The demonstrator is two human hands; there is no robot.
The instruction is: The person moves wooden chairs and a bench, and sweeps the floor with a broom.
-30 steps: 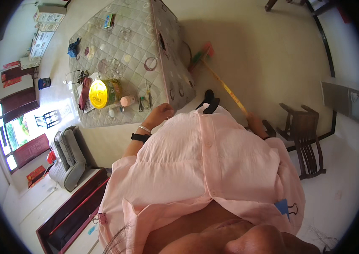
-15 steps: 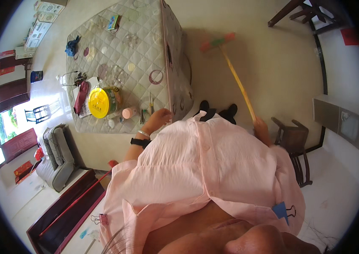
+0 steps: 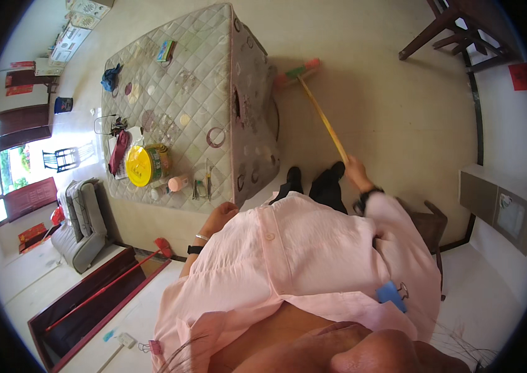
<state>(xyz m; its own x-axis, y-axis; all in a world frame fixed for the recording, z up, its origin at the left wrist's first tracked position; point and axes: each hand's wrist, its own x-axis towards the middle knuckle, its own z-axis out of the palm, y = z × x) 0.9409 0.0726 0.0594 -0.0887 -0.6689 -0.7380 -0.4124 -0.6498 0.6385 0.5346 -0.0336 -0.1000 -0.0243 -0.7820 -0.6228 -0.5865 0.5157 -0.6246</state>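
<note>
My right hand point(image 3: 357, 174) is wrapped around the upper end of a broom's yellow handle point(image 3: 323, 118). The broom's wide head point(image 3: 299, 73), red at the ends and green in the middle, rests on the floor beside the far right corner of a quilted mattress-like block point(image 3: 210, 81). My left hand point(image 3: 219, 217), with a bangle and a black band at the wrist, hangs near the block's front edge. Its fingers look curled together, and nothing shows in them.
On the block stand a yellow-lidded tub point(image 3: 140, 166), a pink bottle point(image 3: 178, 183) and a blue cloth point(image 3: 110, 78). A wooden chair point(image 3: 428, 224) is close by my right elbow. Dark furniture legs point(image 3: 434, 37) stand far right. A red broom point(image 3: 163, 247) leans behind left.
The broom head has moved left, nearer the block, and its handle tilts more to the left. My right hand has come forward and left; my left hand has drawn back from the block's edge.
</note>
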